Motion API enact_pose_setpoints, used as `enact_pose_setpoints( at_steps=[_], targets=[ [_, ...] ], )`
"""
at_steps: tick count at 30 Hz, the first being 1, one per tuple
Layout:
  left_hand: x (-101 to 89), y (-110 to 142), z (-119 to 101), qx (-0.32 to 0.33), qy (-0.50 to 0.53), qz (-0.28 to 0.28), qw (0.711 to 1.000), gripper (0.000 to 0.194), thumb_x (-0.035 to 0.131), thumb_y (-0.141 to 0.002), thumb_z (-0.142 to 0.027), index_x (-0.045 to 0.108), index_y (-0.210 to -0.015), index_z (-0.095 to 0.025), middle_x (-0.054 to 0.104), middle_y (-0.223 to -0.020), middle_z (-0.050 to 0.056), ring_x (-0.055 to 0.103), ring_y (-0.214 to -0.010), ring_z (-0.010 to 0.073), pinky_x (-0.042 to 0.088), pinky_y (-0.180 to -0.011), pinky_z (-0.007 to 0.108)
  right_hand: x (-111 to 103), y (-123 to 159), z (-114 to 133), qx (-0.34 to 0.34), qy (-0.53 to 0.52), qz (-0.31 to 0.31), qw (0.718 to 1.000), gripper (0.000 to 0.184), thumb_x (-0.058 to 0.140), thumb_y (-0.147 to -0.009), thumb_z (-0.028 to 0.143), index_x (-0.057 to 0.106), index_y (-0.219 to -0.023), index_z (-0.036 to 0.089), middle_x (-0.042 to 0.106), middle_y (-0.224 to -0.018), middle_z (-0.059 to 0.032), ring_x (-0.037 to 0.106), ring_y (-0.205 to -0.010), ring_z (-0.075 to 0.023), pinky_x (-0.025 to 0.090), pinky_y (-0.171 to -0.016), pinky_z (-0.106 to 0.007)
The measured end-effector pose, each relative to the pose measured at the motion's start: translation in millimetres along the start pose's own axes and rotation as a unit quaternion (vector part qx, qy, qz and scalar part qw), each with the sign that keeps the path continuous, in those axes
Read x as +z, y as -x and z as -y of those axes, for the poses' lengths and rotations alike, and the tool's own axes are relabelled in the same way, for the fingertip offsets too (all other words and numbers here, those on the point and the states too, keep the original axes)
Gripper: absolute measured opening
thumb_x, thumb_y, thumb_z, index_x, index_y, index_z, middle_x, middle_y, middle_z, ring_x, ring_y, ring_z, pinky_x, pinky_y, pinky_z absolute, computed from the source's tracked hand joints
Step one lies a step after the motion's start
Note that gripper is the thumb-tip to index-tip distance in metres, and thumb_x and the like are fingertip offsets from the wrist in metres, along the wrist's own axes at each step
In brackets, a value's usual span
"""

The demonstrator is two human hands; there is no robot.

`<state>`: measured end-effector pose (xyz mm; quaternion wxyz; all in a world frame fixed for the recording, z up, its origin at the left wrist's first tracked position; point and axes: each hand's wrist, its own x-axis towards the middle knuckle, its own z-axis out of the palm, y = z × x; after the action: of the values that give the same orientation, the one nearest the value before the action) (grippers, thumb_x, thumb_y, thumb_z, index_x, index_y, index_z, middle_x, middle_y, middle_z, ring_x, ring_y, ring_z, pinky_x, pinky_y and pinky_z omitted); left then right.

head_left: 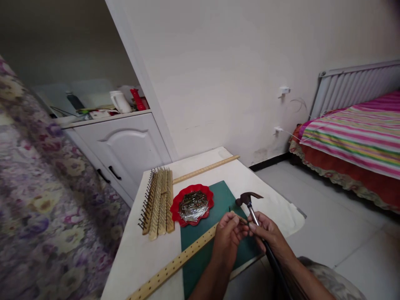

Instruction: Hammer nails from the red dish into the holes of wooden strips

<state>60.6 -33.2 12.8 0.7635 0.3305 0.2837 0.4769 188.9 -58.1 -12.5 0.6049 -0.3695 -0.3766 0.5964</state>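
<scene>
My right hand is closed around a claw hammer, with its dark head up and its black handle running down toward me. My left hand is pinched close to the right fingertips, on a thin nail-like piece partly hidden by the fingers. Under the left hand passes a wooden strip with rows of dark holes, lying slantwise over a green mat. One dark nail sticks up just beyond the left knuckles. A red scalloped dish full of loose nails stands left of the hands.
Several wooden strips bristling with upright nails lie at the left of the white table. Another bare-looking strip lies toward the back. Cabinet and floral curtain are left; a bed is right.
</scene>
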Motion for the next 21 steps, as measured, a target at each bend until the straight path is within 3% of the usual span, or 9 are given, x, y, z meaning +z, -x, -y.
enact_pose_setpoints(
  at_steps=[4, 8, 11, 16, 18, 21],
  targets=[
    [-7.2, 2, 10, -0.015, -0.021, 0.004, 1.000, 0.025, 0.071, -0.067, -0.028, 0.051, -0.074, -0.015, 0.063, -0.067, 0.001, 0.057, -0.056, 0.0092, 0.042, -0.055, 0.020, -3, 2, 5, 0.006, 0.000, 0.011, 1.000, 0.035, 0.071, -0.068, 0.042, 0.051, -0.085, 0.020, 0.063, -0.053, 0.0061, 0.037, -0.022, -0.0022, 0.024, -0.025, -0.013],
    [-15.8, 7, 16, 0.004, -0.154, 0.020, 0.988, 0.022, 0.070, -0.065, -0.029, 0.055, -0.072, -0.015, 0.061, -0.060, -0.001, 0.052, -0.046, 0.0090, 0.038, -0.048, 0.020, -5, 4, 9, 0.014, 0.008, 0.023, 1.000, 0.032, 0.071, -0.069, 0.040, 0.050, -0.084, 0.020, 0.061, -0.051, 0.0073, 0.037, -0.022, -0.0018, 0.023, -0.026, -0.013],
    [-16.2, 13, 15, 0.069, -0.300, 0.032, 0.951, 0.010, 0.063, -0.071, -0.025, 0.061, -0.071, -0.016, 0.061, -0.060, 0.000, 0.054, -0.056, 0.0120, 0.041, -0.056, 0.023, -3, 6, 9, 0.016, 0.020, 0.027, 0.999, 0.030, 0.070, -0.070, 0.038, 0.051, -0.082, 0.019, 0.060, -0.050, 0.0076, 0.036, -0.022, -0.0010, 0.021, -0.027, -0.012],
    [-18.3, 17, 3, 0.189, -0.496, 0.031, 0.847, 0.009, 0.058, -0.074, -0.020, 0.067, -0.071, -0.019, 0.063, -0.074, 0.002, 0.055, -0.072, 0.0159, 0.041, -0.066, 0.025, 2, 6, 6, 0.020, 0.044, 0.024, 0.999, 0.027, 0.070, -0.071, 0.036, 0.052, -0.081, 0.019, 0.059, -0.048, 0.0082, 0.036, -0.021, -0.0019, 0.020, -0.026, -0.013],
    [-23.5, 12, -3, 0.201, -0.514, 0.002, 0.834, 0.008, 0.059, -0.073, -0.021, 0.067, -0.072, -0.019, 0.062, -0.075, 0.002, 0.054, -0.070, 0.0154, 0.040, -0.063, 0.025, 1, 6, 6, 0.018, 0.051, 0.020, 0.998, 0.027, 0.069, -0.072, 0.038, 0.052, -0.082, 0.019, 0.060, -0.050, 0.0078, 0.037, -0.022, -0.0025, 0.022, -0.026, -0.013],
    [-33.7, -2, -9, 0.178, -0.491, -0.054, 0.851, 0.010, 0.058, -0.074, -0.024, 0.065, -0.074, -0.017, 0.061, -0.070, 0.001, 0.054, -0.063, 0.0136, 0.040, -0.059, 0.023, -3, 5, 7, 0.008, 0.058, 0.008, 0.998, 0.026, 0.066, -0.074, 0.040, 0.052, -0.083, 0.020, 0.060, -0.052, 0.0075, 0.038, -0.023, -0.0029, 0.023, -0.026, -0.014]
  ],
)
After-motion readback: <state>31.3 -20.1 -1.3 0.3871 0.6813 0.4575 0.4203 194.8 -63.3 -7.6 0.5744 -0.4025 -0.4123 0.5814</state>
